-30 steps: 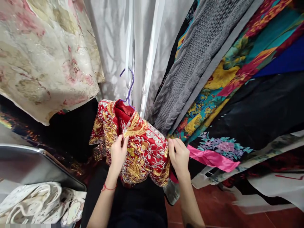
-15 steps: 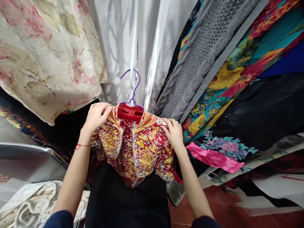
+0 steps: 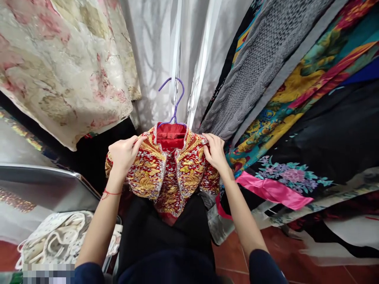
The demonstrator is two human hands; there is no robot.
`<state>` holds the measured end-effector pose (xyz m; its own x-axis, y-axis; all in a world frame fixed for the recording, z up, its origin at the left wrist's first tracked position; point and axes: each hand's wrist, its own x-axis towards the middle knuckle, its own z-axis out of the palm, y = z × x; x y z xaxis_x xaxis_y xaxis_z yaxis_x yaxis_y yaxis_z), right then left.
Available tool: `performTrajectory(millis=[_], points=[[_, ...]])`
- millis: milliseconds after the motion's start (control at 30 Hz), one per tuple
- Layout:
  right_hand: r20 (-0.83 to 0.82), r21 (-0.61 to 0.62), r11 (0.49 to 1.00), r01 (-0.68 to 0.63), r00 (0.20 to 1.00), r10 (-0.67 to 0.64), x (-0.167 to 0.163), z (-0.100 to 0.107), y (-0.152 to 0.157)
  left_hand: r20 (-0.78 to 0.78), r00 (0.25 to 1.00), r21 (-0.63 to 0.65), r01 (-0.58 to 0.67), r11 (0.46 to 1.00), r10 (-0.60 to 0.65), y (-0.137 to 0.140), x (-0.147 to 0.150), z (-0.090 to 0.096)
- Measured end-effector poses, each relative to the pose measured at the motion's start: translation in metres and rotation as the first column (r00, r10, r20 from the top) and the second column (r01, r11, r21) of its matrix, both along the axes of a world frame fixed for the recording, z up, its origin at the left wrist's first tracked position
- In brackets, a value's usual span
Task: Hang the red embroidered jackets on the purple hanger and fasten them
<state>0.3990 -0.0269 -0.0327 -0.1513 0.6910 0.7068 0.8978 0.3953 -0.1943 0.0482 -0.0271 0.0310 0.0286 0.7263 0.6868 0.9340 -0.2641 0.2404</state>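
Between my hands is a short red jacket (image 3: 148,173) with dense gold and silver embroidery, its front hanging open and a red lining showing at the collar. A purple hanger (image 3: 177,101) sits inside it, the hook rising above the neckline. My left hand (image 3: 122,155) is closed over the left shoulder, thumb in front. On the opposite shoulder my right hand (image 3: 215,152) grips the cloth in the same way. Some fingers are hidden behind the fabric.
White straps (image 3: 202,59) hang before a pale curtain (image 3: 151,47). A cream floral garment (image 3: 68,71) hangs at left; a grey knit (image 3: 266,59) and a black embroidered garment (image 3: 325,134) hang at right. A silver-edged chair (image 3: 59,185) and a white cloth bag (image 3: 59,236) stand lower left.
The view has shifted, so most things sit a little farther right. The jacket's lower front has drawn up and its two front panels have parted wider at the bottom; both hands keep their hold.
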Motion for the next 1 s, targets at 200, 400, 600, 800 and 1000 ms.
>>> performTrajectory(millis=[200, 400, 600, 800, 1000], points=[[0.008, 0.13, 0.988, -0.078, 0.997, 0.078, 0.012, 0.007, -0.017, 0.086, 0.996, 0.112, -0.026, 0.993, 0.016, 0.02, 0.0, -0.002], [-0.06, 0.292, 0.954, 0.064, 0.997, -0.049, 0.004, 0.012, -0.016, 0.095, 0.986, 0.14, 0.122, 0.983, -0.136, 0.045, -0.011, -0.017], [-0.097, 0.276, 0.942, 0.194, 0.98, -0.173, -0.026, -0.016, -0.012, 0.121, 0.992, 0.058, 0.034, 0.998, -0.041, 0.046, -0.011, -0.024], [-0.254, 0.175, 0.917, 0.358, 0.917, -0.309, -0.044, -0.058, -0.04, 0.187, 0.976, 0.094, 0.098, 0.991, -0.114, 0.025, -0.012, -0.034], [-0.915, -0.377, 0.9, -0.22, 0.242, -0.324, -0.108, -0.209, -0.091, 0.807, 0.589, 0.08, -0.022, 0.997, -0.052, -0.024, -0.001, -0.161]])
